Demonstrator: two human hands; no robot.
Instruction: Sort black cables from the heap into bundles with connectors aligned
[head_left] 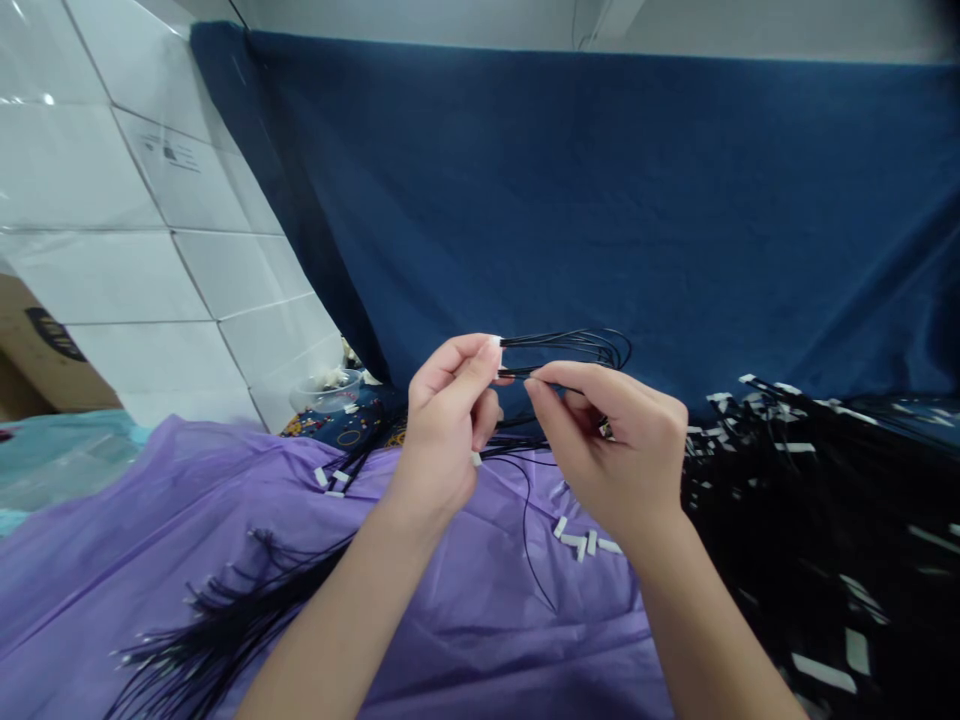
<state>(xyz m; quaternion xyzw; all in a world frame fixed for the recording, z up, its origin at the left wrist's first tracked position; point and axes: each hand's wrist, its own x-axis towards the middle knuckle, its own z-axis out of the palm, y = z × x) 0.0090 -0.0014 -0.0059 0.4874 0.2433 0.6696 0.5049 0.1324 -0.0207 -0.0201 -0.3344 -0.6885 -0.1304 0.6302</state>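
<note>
Raised above the purple cloth, a looped bundle of thin black cords [570, 338] with white ends runs between my two hands. My left hand [454, 415] is closed on the bundle, thumb and fingers pinching it at a white piece [495, 342]. Thumb and forefinger of my right hand [611, 430] pinch a black cord close by, just right of my left fingertips. Its other fingers are curled and partly hidden. One loose cord [529, 520] hangs down onto the cloth below. Several white tabs [591, 543] lie beneath my right hand.
Purple cloth [480, 620] covers the work surface. A heap of black cords with white tags [795, 540] fills the right side. Another black cord bundle [225, 620] lies at lower left. A clear bowl [326, 390] stands by the tiled wall [112, 170]; a blue curtain [600, 200] hangs behind.
</note>
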